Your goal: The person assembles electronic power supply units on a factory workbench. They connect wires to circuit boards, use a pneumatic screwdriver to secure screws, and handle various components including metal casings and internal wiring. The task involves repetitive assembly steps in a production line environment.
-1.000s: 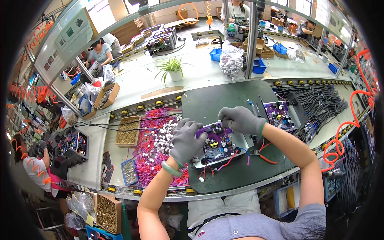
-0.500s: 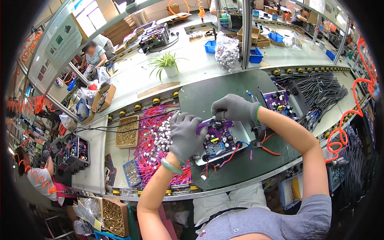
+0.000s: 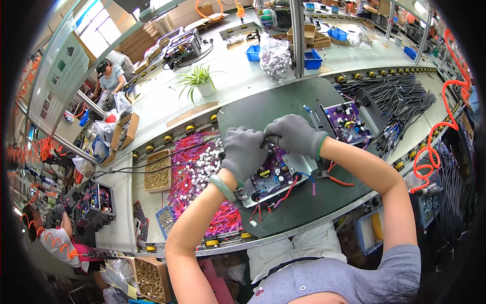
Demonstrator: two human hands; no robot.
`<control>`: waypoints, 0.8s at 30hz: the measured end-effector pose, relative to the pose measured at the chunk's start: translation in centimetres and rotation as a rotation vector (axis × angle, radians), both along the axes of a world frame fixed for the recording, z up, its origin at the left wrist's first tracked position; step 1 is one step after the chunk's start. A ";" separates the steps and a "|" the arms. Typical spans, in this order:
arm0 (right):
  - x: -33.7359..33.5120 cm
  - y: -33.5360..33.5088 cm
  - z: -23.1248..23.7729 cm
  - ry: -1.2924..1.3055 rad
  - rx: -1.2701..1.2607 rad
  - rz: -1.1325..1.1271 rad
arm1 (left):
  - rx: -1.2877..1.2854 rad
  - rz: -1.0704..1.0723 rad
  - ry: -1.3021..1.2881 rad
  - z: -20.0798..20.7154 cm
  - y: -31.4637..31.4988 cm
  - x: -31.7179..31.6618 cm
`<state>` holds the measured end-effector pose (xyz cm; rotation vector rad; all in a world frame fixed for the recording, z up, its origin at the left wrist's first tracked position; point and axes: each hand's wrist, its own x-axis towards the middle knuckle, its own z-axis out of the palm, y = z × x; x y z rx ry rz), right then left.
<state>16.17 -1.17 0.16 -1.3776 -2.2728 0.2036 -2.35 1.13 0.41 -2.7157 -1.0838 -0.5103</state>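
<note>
Both my hands wear grey gloves and meet over the far edge of a purple circuit board (image 3: 277,175) in a silver metal tray (image 3: 304,164). My left hand (image 3: 244,153) has its fingers closed, with the fingertips against those of my right hand (image 3: 295,135), which is pinched. Anything between the fingers is hidden. Red and pink wires (image 3: 288,193) hang off the near side of the board onto a dark green mat (image 3: 283,221). Right of the tray lie pliers with orange-red handles (image 3: 341,182). Beyond them stands a second unit with a purple board (image 3: 347,123).
Pink wires with white connectors (image 3: 202,172) are heaped on the left, beside a carton of brass-coloured parts (image 3: 158,172). Black cables (image 3: 402,109) lie at the far right, near an orange coiled hose (image 3: 429,164). A potted plant (image 3: 205,89) stands beyond the rollers. Other people work at the left.
My left hand has moved up and away from the tray's left side to join my right hand. Its fingers, spread before, are now closed. The view has shifted slightly.
</note>
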 end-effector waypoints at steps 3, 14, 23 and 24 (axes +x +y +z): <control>-0.4 0.4 0.8 -0.149 -0.062 0.009 | -0.027 0.058 0.101 -0.4 -0.1 -0.3; -2.3 3.0 2.7 -0.901 0.057 0.256 | -0.208 0.115 -0.299 -1.9 -1.8 -5.0; -4.1 3.0 2.4 -1.096 0.132 0.365 | -0.245 0.095 -0.403 -2.1 -2.0 -4.9; -4.3 3.2 2.5 -1.105 0.068 0.365 | -0.223 0.092 -0.400 -1.9 -2.1 -4.8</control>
